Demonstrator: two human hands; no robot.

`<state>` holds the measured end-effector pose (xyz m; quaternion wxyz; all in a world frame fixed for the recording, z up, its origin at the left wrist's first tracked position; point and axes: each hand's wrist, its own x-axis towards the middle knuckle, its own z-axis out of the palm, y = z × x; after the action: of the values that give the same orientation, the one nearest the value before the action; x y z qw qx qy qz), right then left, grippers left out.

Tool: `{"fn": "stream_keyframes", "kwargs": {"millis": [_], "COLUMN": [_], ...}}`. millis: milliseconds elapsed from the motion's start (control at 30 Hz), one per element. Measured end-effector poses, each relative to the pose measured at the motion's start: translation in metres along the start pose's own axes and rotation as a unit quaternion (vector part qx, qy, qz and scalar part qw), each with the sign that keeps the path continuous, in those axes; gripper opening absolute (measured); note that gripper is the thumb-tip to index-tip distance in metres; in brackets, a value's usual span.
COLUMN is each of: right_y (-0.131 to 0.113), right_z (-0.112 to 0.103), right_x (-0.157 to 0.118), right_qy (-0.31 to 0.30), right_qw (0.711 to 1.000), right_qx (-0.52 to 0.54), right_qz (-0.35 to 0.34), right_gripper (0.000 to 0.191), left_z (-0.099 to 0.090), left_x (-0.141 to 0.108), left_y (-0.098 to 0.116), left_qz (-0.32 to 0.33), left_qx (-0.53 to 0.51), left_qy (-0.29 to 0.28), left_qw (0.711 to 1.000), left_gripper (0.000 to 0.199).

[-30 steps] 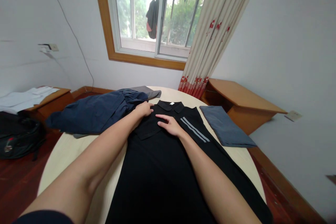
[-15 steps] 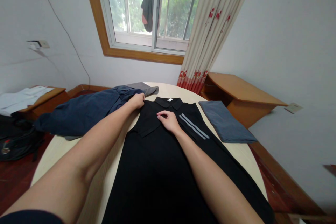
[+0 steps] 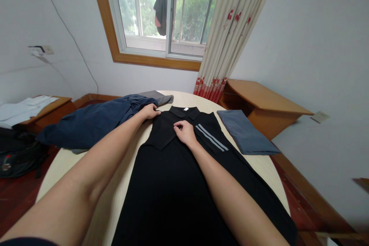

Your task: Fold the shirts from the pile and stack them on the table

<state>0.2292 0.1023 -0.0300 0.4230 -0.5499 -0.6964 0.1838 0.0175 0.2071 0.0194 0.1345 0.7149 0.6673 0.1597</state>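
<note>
Left hand, shifted outward, and curled right hand are touching a collared black cloth shirt, grips unclear; keep tension even.

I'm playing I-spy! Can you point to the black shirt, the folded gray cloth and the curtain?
Black shirt (image 3: 173, 177), head view: middle of its body.
Folded gray cloth (image 3: 246, 132), head view: middle of its top.
Curtain (image 3: 230, 40), head view: cream middle part.

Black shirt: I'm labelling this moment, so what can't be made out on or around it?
All in the head view:
Black shirt: near end cut off by the bottom edge.
White collar label: any print too small to read.
Right hand: covers the shirt beneath.
Left hand: its back hides whether it grips the shirt.
</note>
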Motion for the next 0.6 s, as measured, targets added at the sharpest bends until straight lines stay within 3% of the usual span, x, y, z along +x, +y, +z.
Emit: {"fn": "stream_keyframes", "kwargs": {"millis": [100,400,500,600], "right_y": [-0.001,-0.006,-0.007,-0.008], "right_z": [0.000,0.003,0.004,0.003], "right_x": [-0.001,-0.004,-0.005,-0.006], "right_qy": [0.001,0.005,-0.016,-0.021], "right_qw": [1.000,0.996,0.995,0.994], "right_qx": [0.001,-0.013,-0.041,-0.074], "right_qz": [-0.007,-0.086,-0.085,-0.079], "right_gripper": [0.015,0.018,0.019,0.019], "left_z": [0.001,0.010,0.011,0.012], "left_x": [-0.001,0.000,-0.015,-0.050], "left_y": [0.000,-0.002,0.006,0.019], "left_qz": [0.006,0.019,0.029,0.078], "left_qx": [-0.020,-0.032,0.000,0.063], "left_qy": [0.011,0.052,0.072,0.074], "left_qw": [1.000,0.998,0.997,0.992], "left_gripper": [0.041,0.028,0.033,0.042]}}
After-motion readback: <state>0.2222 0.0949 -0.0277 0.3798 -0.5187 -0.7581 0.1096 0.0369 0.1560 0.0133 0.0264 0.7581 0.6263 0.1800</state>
